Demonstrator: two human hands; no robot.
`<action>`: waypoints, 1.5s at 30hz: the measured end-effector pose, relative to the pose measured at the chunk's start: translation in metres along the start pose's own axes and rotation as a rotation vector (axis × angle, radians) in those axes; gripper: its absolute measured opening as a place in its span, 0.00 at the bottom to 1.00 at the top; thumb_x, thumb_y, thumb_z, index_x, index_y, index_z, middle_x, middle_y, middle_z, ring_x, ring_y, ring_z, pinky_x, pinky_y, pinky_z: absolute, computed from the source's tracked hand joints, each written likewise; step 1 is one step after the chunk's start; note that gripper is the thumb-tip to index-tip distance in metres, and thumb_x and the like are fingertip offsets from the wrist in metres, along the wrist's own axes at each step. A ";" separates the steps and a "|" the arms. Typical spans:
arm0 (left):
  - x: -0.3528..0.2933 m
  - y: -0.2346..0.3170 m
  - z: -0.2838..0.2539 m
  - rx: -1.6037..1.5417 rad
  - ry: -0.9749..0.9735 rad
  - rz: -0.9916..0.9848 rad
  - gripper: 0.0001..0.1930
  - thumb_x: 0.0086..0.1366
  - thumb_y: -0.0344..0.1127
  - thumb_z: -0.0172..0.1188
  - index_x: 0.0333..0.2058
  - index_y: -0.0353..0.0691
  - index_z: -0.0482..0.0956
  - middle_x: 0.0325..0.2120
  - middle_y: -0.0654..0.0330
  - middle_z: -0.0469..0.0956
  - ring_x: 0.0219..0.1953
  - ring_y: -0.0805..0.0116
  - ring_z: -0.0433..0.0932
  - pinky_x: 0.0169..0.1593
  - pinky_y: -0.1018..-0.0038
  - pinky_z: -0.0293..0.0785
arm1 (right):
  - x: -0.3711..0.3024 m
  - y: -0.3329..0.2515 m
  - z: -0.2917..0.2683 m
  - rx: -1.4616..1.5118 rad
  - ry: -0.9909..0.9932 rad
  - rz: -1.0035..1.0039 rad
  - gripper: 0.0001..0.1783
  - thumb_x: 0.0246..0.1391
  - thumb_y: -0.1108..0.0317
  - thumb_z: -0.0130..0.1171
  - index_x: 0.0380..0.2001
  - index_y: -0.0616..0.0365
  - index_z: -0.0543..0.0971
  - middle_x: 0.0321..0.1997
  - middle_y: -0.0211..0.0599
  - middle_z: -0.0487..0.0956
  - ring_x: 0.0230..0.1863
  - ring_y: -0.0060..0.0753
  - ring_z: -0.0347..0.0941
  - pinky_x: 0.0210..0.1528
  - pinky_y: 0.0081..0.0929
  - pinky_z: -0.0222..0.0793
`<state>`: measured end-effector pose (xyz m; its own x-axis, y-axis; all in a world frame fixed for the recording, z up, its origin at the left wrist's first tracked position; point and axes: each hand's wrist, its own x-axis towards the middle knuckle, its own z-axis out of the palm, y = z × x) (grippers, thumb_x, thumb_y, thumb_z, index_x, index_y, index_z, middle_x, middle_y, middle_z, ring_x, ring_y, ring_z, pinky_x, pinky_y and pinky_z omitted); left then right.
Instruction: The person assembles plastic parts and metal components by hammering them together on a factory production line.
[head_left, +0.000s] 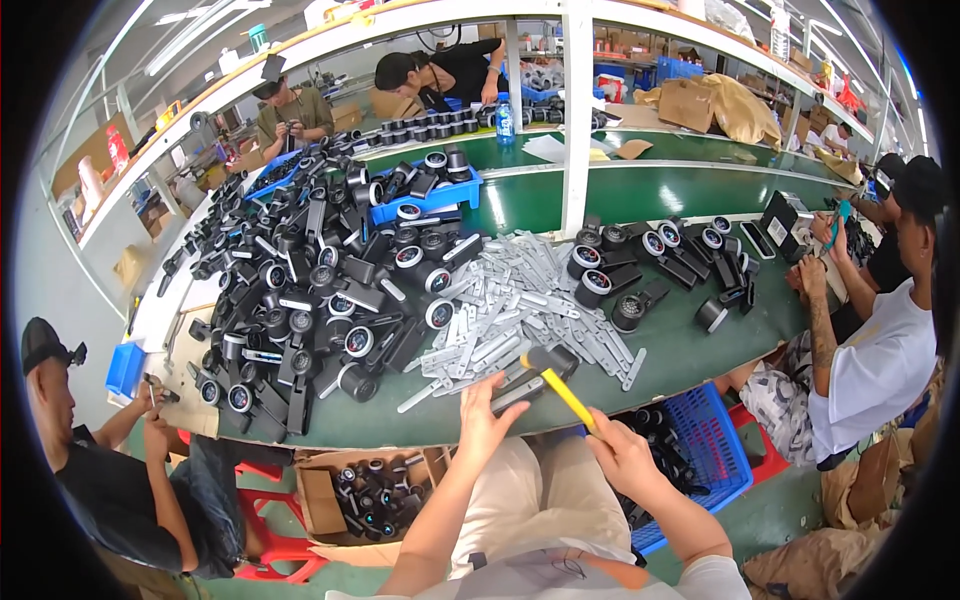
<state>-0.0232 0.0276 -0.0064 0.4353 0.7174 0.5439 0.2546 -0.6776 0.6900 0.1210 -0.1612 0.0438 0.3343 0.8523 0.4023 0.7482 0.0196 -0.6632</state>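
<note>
My right hand (pixel 624 455) is wrapped round the yellow handle of a hammer (pixel 566 396). Its dark head lies over a black device (pixel 522 391) with a round head and a long handle, near the table's front edge. My left hand (pixel 484 418) grips that device's handle end between thumb and fingers; the hammer head covers part of the device. Just beyond both hands spreads a heap of flat silver-grey strips (pixel 490 325). A large pile of similar black devices (pixel 300 290) with silver-ringed round heads rises to the left, and several more (pixel 628 312) lie to the right.
Under the green table (pixel 420 425) are a cardboard box (pixel 322 500) and a blue crate (pixel 722 440), both holding black parts. A blue tray (pixel 440 197) stands behind the pile. A white post (pixel 576 130) rises at the back. People sit at both sides; others work beyond.
</note>
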 end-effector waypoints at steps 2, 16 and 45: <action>-0.005 -0.007 -0.004 0.117 -0.058 -0.027 0.21 0.46 0.38 0.72 0.40 0.38 0.79 0.34 0.56 0.79 0.40 0.56 0.75 0.47 0.64 0.67 | -0.005 -0.001 0.004 0.012 0.040 -0.039 0.23 0.53 0.72 0.58 0.54 0.60 0.70 0.28 0.45 0.75 0.25 0.48 0.74 0.25 0.37 0.71; -0.007 -0.011 -0.007 0.104 -0.073 -0.027 0.15 0.44 0.36 0.72 0.32 0.41 0.82 0.29 0.61 0.80 0.37 0.61 0.75 0.44 0.69 0.64 | -0.023 -0.002 0.015 -0.026 -0.092 0.043 0.23 0.52 0.75 0.57 0.53 0.60 0.70 0.28 0.47 0.75 0.28 0.50 0.74 0.30 0.36 0.70; -0.011 -0.031 0.001 -0.052 -0.067 -0.130 0.17 0.41 0.38 0.76 0.31 0.40 0.83 0.26 0.59 0.78 0.35 0.58 0.74 0.41 0.66 0.71 | -0.023 -0.014 0.031 -0.014 -0.175 -0.032 0.22 0.53 0.72 0.58 0.53 0.60 0.71 0.31 0.50 0.77 0.28 0.53 0.76 0.28 0.38 0.73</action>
<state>-0.0348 0.0411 -0.0344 0.4587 0.7848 0.4167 0.2678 -0.5693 0.7773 0.0851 -0.1655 0.0242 0.2060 0.9294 0.3061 0.7652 0.0420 -0.6424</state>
